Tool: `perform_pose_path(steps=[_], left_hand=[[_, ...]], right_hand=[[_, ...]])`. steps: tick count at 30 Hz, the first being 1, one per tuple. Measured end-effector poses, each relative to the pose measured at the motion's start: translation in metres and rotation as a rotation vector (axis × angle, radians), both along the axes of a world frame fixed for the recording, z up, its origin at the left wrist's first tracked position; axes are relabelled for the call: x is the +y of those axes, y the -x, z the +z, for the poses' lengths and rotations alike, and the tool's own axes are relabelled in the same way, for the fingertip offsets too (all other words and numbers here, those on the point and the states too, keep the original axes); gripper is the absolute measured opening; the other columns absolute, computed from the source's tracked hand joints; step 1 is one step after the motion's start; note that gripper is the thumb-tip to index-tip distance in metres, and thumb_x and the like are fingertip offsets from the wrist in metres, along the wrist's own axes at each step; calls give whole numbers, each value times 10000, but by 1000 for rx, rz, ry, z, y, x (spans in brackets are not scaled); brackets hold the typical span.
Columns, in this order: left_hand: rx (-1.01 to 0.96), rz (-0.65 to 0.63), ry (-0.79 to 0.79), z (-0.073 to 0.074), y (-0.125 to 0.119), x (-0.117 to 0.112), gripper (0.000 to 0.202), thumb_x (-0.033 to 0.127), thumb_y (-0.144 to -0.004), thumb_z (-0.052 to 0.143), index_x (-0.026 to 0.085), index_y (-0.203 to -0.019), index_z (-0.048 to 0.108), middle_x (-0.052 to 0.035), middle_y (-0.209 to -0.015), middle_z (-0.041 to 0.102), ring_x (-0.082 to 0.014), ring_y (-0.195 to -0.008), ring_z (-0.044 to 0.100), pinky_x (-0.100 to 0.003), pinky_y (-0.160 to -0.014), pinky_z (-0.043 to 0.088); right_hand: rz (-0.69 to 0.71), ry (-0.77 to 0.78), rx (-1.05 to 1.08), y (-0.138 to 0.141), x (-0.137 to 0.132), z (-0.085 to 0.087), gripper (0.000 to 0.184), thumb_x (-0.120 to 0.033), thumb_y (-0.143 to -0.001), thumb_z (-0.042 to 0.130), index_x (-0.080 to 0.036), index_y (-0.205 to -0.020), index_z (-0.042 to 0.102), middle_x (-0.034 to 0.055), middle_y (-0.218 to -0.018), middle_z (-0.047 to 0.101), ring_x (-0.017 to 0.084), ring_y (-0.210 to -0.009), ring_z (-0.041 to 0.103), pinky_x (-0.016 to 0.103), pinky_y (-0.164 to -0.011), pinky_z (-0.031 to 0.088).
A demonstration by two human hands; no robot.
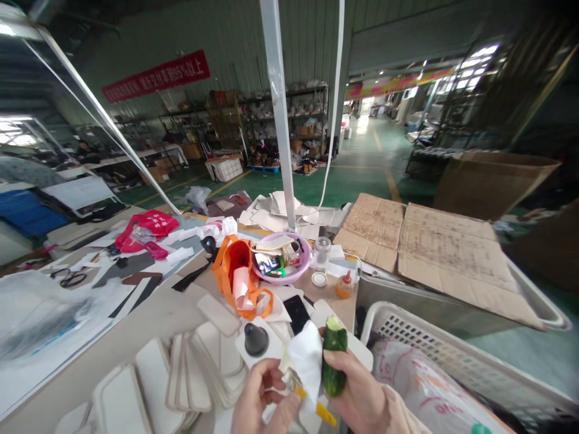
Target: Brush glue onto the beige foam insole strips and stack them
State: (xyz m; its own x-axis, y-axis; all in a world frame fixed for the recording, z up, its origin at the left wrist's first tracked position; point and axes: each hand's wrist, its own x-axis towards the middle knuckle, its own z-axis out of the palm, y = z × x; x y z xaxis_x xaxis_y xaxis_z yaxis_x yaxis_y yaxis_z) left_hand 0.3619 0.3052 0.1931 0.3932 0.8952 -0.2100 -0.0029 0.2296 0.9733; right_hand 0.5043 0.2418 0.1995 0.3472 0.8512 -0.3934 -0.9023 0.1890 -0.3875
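In my right hand [357, 383] is a dark green cucumber [335, 361], held upright; its top end is pale where it is cut or bitten. A white tissue [307, 358] hangs between my two hands, beside the cucumber. My left hand [266, 398] is closed on a small tool with a yellow handle [325, 414], partly covered by the tissue; its head, near my fingers, is too blurred to name. Just beyond my left hand a dark grey cone-shaped object [256, 339] stands on a white pad. A black phone [297, 313] lies behind the tissue.
Stacks of pale padded pieces [190, 374] cover the table at left. Beyond are an orange bag [235, 277], a purple basin [289, 278] of small items, a glass jar [322, 252] and a red-tipped bottle [345, 284]. A white plastic basket [425, 325] and flattened cardboard [452, 259] lie right.
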Motion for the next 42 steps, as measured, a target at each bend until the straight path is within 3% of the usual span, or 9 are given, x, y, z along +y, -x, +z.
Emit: perform_pose_path(steps=[7,12,17,25,30,34,36,39,42], left_hand=[[88,-78,-60,-2,10,-29,302,482,-674,716,217,-603,589,-21,-618,513,-161,-585,472,-252,-554,406],[-13,25,131,1,25,-37,289,505,-669,706,255,-807,657,-52,-793,654,-260,-802,605,-321,-719,495],[-141,-8,365,5,24,-50,533,492,-646,725,269,-1116,609,-84,-1021,689,-340,-1055,592,-400,-833,521],[-334,-33,642,-10,13,-73,312,504,-643,735,207,-720,678,-100,-993,705,-359,-1118,569,-419,-892,511],[-488,-18,579,-31,-1,-81,366,300,-575,826,204,-895,677,-89,-1070,689,-341,-1158,543,-406,-971,447],[-361,44,514,-40,-4,-80,514,276,-527,853,219,-1004,669,-96,-1103,678,-319,-1170,537,-365,-1003,411],[-314,50,514,-40,-2,-78,582,289,-504,862,207,-1042,655,-112,-1097,678,-331,-1133,563,-378,-980,430],[-314,74,525,-38,-1,-76,647,311,-474,870,197,-1061,622,-111,-1007,703,-333,-1019,628,-398,-908,476],[-270,142,479,-34,-2,-75,654,306,-452,874,197,-1031,592,-94,-907,715,-308,-908,666,-365,-808,511]], right_hand=[[74,-30,-144,27,-26,-6,452,-215,-567,817,-179,-998,682,22,-782,694,224,-773,647,338,-783,495],[-2,83,-303,25,-44,-10,531,-282,-590,836,-192,-1085,664,51,-1056,683,262,-1075,580,354,-948,429],[42,-12,-386,26,-54,-6,564,-308,-682,790,-226,-1205,597,54,-1186,634,262,-1193,507,385,-1025,370],[59,20,-666,38,-48,-13,659,-392,-701,771,-189,-1283,537,82,-1241,595,283,-1153,525,398,-1017,374],[99,57,-879,36,-46,-33,636,-486,-773,673,-195,-1317,517,104,-1323,534,304,-1257,433,459,-1095,269],[180,34,-1009,35,-51,-48,607,-509,-805,629,-227,-1329,514,74,-1442,405,281,-1367,269,434,-1148,144],[220,7,-898,36,-53,-53,646,-515,-809,625,-246,-1371,455,59,-1460,379,257,-1379,249,412,-1149,149],[189,16,-480,35,-54,-59,689,-551,-822,591,-262,-1411,379,74,-1380,489,237,-1305,397,400,-1090,298],[223,81,-180,34,-53,-63,618,-541,-805,605,-199,-1313,515,115,-1147,656,258,-1103,588,409,-953,445]])
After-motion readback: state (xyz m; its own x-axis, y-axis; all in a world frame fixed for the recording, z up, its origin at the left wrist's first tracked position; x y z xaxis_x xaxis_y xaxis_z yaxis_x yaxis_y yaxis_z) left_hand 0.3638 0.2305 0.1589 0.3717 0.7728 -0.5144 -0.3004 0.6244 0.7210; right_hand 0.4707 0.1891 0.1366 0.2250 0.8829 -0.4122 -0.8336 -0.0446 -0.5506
